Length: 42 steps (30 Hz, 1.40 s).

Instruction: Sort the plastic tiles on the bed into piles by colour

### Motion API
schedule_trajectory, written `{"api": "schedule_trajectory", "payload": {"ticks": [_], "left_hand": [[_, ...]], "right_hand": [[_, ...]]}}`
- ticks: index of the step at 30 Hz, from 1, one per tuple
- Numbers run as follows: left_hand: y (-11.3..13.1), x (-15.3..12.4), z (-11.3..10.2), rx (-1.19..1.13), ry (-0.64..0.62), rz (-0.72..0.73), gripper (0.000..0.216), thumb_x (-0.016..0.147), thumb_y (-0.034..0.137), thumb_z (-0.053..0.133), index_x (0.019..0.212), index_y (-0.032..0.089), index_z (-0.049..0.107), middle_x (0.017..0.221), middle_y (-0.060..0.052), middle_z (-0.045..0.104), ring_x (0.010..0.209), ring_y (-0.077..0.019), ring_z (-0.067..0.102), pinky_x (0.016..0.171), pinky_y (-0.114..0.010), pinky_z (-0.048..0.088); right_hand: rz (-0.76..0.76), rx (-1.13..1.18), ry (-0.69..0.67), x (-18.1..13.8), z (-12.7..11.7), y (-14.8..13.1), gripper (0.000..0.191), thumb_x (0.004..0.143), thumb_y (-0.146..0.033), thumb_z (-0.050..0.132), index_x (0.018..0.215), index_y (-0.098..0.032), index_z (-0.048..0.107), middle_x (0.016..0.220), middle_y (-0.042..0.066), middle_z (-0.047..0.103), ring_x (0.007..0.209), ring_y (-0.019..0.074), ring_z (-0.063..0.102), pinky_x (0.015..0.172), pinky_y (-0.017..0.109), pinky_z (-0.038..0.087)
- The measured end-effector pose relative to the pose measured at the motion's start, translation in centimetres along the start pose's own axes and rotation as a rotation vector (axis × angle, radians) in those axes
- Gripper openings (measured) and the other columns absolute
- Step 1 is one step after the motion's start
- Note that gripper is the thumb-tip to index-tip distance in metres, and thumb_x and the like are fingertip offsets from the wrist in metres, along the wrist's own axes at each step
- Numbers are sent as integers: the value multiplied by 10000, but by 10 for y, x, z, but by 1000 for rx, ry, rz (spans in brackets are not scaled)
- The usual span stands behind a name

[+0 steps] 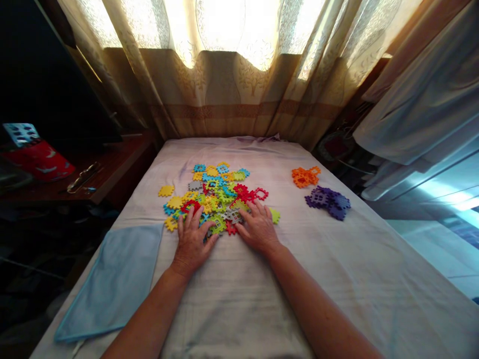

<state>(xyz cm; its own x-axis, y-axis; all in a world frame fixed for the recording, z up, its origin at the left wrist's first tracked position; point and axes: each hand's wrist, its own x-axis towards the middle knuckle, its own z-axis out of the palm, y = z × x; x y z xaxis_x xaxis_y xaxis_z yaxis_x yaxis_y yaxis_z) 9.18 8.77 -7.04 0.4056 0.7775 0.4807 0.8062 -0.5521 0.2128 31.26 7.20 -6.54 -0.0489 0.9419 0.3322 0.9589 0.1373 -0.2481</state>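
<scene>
A mixed heap of plastic interlocking pieces [219, 192] in yellow, blue, green, red and grey lies spread on the white sheet. My left hand [192, 242] rests at the heap's near left side with fingers spread, touching pieces by a red piece [190, 205]. On the near right side, my right hand [259, 227] lies with its fingers apart over the pieces, beside a grey piece [232, 215]. Part of a light green piece [275, 215] shows just right of that hand. Neither hand has anything gripped. Pieces under the fingers are partly hidden.
To the right lie a pile of orange pieces [305, 177] and a pile of purple pieces [329, 202]. A light blue cloth bag [112, 279] is at the left edge. Curtains [239, 89] hang behind. A red container [47, 159] stands on a wooden desk [86, 187].
</scene>
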Motion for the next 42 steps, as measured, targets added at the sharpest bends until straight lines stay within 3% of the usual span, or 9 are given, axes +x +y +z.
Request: {"api": "schedule_trajectory", "payload": {"ticks": [6, 10, 16, 24, 27, 30, 34, 39, 42], "left_hand": [[-1, -1, 1, -16, 35, 22, 216, 877, 328, 620, 1059, 222, 667, 1453, -151, 513, 1429, -364, 352, 1145, -647, 220], [-2, -2, 2, -18, 34, 30, 249, 866, 314, 624, 1094, 219, 653, 1445, -156, 520, 1424, -359, 361, 1147, -637, 224], [-2, -1, 2, -18, 21, 29, 279, 864, 327, 621, 1122, 225, 658, 1445, -153, 520, 1430, -352, 356, 1158, -625, 211], [-2, 0, 1, -24, -7, 10, 290, 873, 354, 596, 1132, 249, 670, 1455, -131, 519, 1432, -343, 357, 1168, -614, 199], [-3, 0, 1, -32, -10, 3, 289, 866, 358, 597, 1127, 260, 676, 1455, -121, 520, 1432, -346, 356, 1166, -618, 198], [-4, 0, 2, -40, -9, -5, 293, 862, 352, 594, 1129, 264, 678, 1457, -115, 520, 1432, -345, 355, 1169, -615, 194], [-5, 0, 2, -32, 0, 8, 295, 871, 349, 578, 1131, 253, 679, 1452, -124, 523, 1431, -349, 355, 1166, -615, 198], [-6, 0, 3, -20, 12, 14, 301, 871, 358, 572, 1130, 250, 681, 1446, -128, 526, 1422, -355, 367, 1157, -618, 215], [-6, 1, 3, -18, 16, 14, 297, 871, 360, 569, 1124, 254, 683, 1445, -126, 526, 1420, -355, 370, 1154, -621, 219]], "right_hand": [[-145, 118, 50, -8, 7, 1, 302, 871, -407, 619, 1130, -283, 717, 1380, 93, 590, 1370, 308, 400, 1136, 547, 238], [-61, 125, 122, 10, 1, 14, 282, 891, -283, 568, 1129, -254, 717, 1325, 81, 640, 1316, 278, 461, 1120, 504, 282], [-16, 82, -4, 20, -1, 18, 275, 842, -329, 648, 1097, -251, 717, 1278, 69, 673, 1304, 334, 451, 1108, 570, 255], [-55, 119, 40, 18, -2, 12, 222, 931, -299, 526, 1005, -245, 728, 1161, 72, 721, 1168, 244, 569, 1104, 461, 289], [77, 156, 126, 25, -14, 31, 317, 956, -288, 424, 1014, -212, 726, 1074, 98, 739, 1022, 219, 639, 968, 360, 424], [364, 212, 216, 26, -26, 66, 368, 950, -321, 382, 1067, -204, 711, 979, 93, 747, 893, 211, 670, 806, 304, 485], [618, 294, 120, 22, -33, 106, 358, 913, -294, 398, 1044, -193, 716, 864, 60, 742, 763, 196, 676, 690, 284, 488], [596, 184, 0, 18, -31, 115, 306, 892, -301, 465, 977, -215, 746, 950, 66, 746, 845, 201, 675, 732, 297, 491], [439, 138, 33, 17, -28, 109, 322, 882, -359, 523, 1073, -206, 733, 1108, 98, 717, 958, 214, 661, 848, 338, 499]]}}
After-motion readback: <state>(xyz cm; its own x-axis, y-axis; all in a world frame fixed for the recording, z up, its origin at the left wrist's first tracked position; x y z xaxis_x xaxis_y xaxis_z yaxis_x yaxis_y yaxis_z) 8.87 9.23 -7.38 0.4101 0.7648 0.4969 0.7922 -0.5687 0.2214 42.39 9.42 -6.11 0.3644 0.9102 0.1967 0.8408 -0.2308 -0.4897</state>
